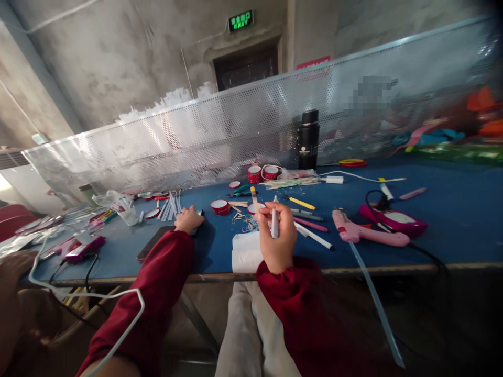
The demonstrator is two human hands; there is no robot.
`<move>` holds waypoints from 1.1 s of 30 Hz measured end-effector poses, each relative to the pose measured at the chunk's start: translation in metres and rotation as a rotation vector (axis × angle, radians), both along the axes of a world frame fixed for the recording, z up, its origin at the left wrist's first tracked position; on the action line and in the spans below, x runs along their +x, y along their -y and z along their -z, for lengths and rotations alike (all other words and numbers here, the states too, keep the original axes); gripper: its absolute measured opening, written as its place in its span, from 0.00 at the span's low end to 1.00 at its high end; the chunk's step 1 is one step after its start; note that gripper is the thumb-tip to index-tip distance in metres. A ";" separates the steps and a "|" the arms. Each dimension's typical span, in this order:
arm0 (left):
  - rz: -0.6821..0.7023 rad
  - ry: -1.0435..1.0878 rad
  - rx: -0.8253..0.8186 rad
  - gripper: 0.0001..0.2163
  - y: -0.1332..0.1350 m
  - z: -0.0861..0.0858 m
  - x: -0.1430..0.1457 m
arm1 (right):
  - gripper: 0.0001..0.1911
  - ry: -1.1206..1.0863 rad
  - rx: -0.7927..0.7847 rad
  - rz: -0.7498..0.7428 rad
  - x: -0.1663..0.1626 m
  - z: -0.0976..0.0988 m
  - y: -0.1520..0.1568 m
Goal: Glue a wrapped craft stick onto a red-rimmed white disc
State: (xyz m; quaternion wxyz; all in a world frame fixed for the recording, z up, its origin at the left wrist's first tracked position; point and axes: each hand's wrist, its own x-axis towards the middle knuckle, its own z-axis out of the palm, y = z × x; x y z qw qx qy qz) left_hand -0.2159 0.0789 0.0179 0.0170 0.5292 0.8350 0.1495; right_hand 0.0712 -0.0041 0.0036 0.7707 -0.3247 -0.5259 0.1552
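My right hand (280, 233) is closed above the table's front edge around a white pen-like marker (274, 222). Between its thumb and fingers a flat wooden craft stick (254, 199) points up. Below this hand lies a folded white cloth or paper (245, 253). Reaching forward on the left, my left hand (188, 220) curls over a dark flat object (200, 215), mostly covered by the fingers. A dark brown flat case (155, 242) lies beside my left wrist. Small red-sided drum shapes (220, 207) with white tops stand just beyond the hands.
A pink glue gun (367, 233) with a long glue stick lies right, near a purple box (395, 219). Behind stand a black bottle (308, 140) and a perforated metal divider (188, 136). Left are a cup of sticks (128, 215), a white cable (135, 309) and another person's hand (18, 264).
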 end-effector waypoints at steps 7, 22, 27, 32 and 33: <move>0.034 0.134 0.087 0.36 -0.006 -0.011 -0.022 | 0.12 -0.027 -0.001 -0.011 0.000 0.000 0.000; 0.204 0.172 0.289 0.24 0.023 -0.017 -0.038 | 0.13 -0.026 -0.004 0.006 0.000 0.004 -0.003; 0.204 0.167 0.331 0.23 0.025 -0.018 -0.033 | 0.13 -0.023 -0.007 0.005 0.000 0.006 -0.005; 0.175 0.141 0.464 0.23 0.040 -0.029 -0.018 | 0.13 -0.026 -0.006 0.004 0.000 0.005 -0.005; 0.175 0.135 0.500 0.22 0.044 -0.031 -0.014 | 0.13 -0.028 -0.005 0.005 0.000 0.005 -0.005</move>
